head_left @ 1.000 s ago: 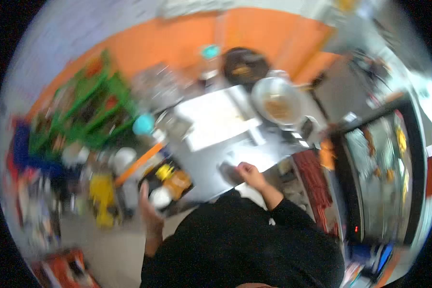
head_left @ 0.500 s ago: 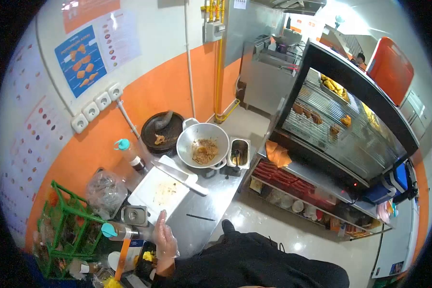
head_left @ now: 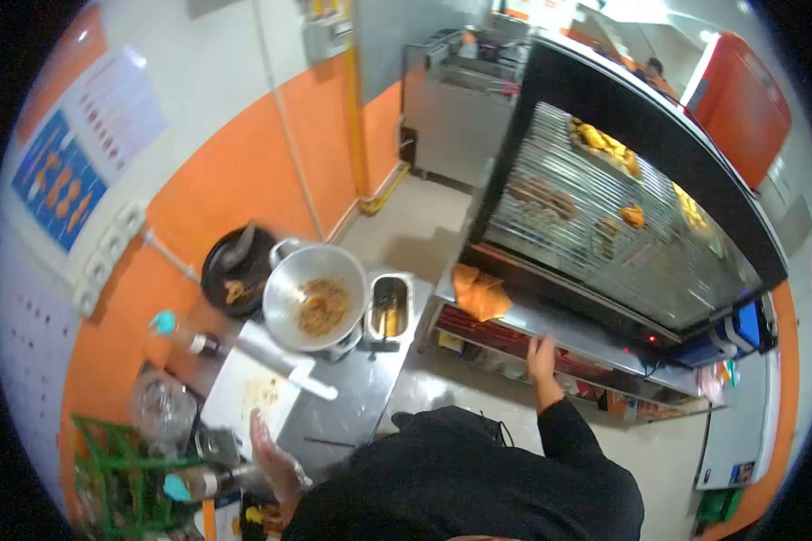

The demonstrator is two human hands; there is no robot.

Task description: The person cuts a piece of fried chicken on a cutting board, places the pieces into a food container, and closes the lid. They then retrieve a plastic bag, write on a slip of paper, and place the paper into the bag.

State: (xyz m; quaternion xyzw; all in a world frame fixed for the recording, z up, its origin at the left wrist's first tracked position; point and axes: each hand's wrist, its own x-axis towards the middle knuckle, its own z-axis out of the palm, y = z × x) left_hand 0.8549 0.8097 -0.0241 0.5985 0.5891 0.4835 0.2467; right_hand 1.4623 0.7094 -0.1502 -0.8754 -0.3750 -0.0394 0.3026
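My left hand (head_left: 278, 460), in a clear plastic glove, is at the near edge of a white cutting board (head_left: 235, 397); its fingers look stretched, with nothing visible in them. A knife (head_left: 289, 362) with a white handle lies across the far part of the board. My right hand (head_left: 541, 359) is bare and reaches out in front of the shelf under the display case; its fingers are blurred and what they hold, if anything, is too small to tell. A metal pot (head_left: 284, 298) with brown food stands beyond the board, beside a steel container (head_left: 409, 311).
A glass display case (head_left: 514, 135) with fried food stands at the right, an orange cloth (head_left: 480, 293) at its corner. A black mortar (head_left: 212, 279) is by the wall. Bottles with turquoise caps (head_left: 163, 323) and a green rack (head_left: 108, 464) are at the left.
My right hand and dark sleeve have come into view, reaching toward the shelf. The view has turned right, and the table items sit lower and further left. My left hand remains near the board.
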